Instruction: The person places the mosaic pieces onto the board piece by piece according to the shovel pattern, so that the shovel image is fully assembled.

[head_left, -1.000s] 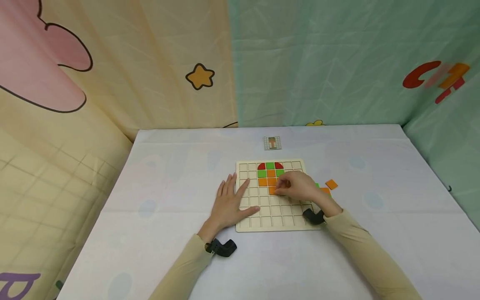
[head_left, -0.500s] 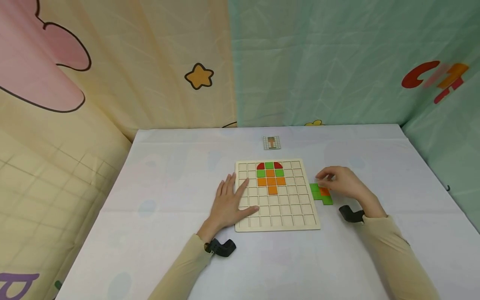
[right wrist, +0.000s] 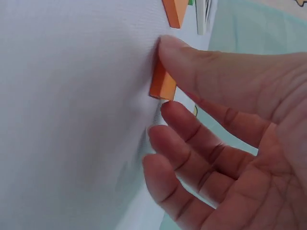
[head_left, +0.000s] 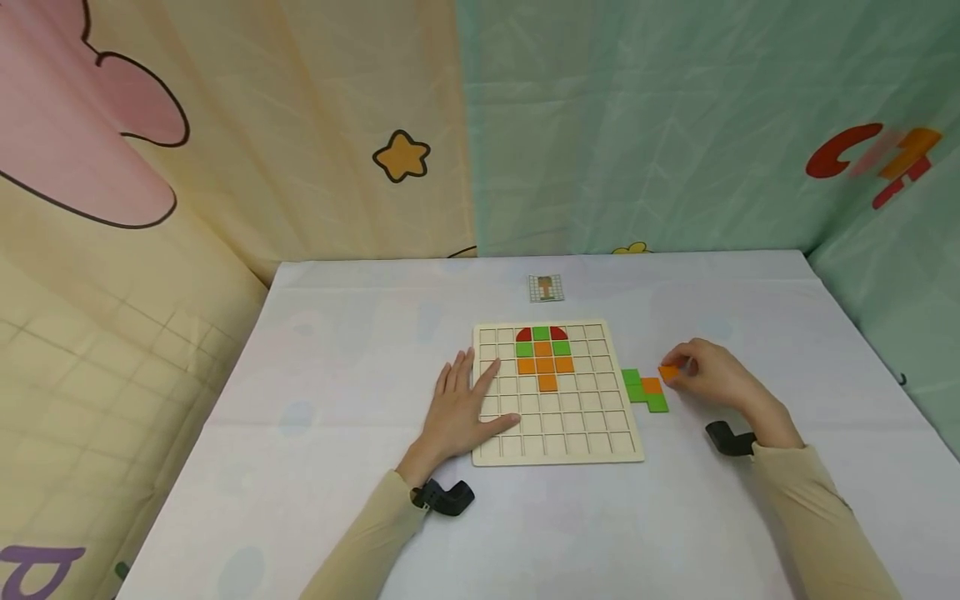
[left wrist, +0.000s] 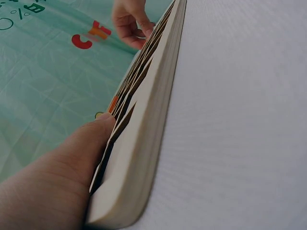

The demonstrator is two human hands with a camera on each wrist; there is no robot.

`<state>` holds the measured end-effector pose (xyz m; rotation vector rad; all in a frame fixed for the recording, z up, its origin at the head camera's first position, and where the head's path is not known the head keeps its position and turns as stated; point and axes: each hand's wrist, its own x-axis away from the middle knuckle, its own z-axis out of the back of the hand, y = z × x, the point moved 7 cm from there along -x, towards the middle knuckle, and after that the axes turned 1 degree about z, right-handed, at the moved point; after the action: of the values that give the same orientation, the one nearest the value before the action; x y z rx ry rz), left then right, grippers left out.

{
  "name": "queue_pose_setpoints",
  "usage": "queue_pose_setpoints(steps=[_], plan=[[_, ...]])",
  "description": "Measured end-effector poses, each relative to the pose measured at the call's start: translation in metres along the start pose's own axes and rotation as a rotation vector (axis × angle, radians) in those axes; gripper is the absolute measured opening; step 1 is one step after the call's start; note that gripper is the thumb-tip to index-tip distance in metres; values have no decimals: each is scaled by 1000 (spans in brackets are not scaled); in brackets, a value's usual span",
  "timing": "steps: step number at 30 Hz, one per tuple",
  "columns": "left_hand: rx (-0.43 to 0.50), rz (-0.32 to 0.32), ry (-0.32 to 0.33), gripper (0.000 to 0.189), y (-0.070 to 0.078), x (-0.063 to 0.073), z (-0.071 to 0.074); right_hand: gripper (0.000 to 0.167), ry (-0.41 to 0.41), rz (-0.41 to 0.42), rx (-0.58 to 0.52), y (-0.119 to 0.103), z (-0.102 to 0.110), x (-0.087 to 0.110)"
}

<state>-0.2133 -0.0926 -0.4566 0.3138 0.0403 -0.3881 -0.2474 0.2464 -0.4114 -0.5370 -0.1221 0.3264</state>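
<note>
My left hand lies with straight, spread fingers on the left side of a pale gridded wooden board. Set in the board's upper cells are red rounded pieces, green tiles and orange tiles. Right of the board, my right hand pinches a loose square orange tile between thumb and fingers. In the right wrist view that orange tile shows edge-on under the thumb, close to the white cloth.
Several loose green tiles and another orange tile lie against the board's right edge. Behind the board is a small card with a gridded picture. A white cloth covers the table, with printed curtains beyond.
My right hand has moved right, off the board and past the loose tiles, and now pinches the outlying orange tile. An orange tile it covered shows in the board's third row. My left hand stays put.
</note>
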Motion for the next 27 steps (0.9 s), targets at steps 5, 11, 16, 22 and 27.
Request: queue_pose_setpoints(steps=[5, 11, 16, 22, 27], plan=[[10, -7, 4, 90, 0, 0, -1, 19, -4, -71, 10, 5, 3, 0], [7, -6, 0, 90, 0, 1, -2, 16, 60, -83, -18, -4, 7, 4], [14, -4, 0, 89, 0, 1, -1, 17, 106, -35, -110, -26, 0, 1], [17, -9, 10, 89, 0, 1, 0, 19, 39, 103, -189, -67, -27, -10], [17, -16, 21, 89, 0, 0, -1, 22, -29, 172, -227, -98, -52, -21]])
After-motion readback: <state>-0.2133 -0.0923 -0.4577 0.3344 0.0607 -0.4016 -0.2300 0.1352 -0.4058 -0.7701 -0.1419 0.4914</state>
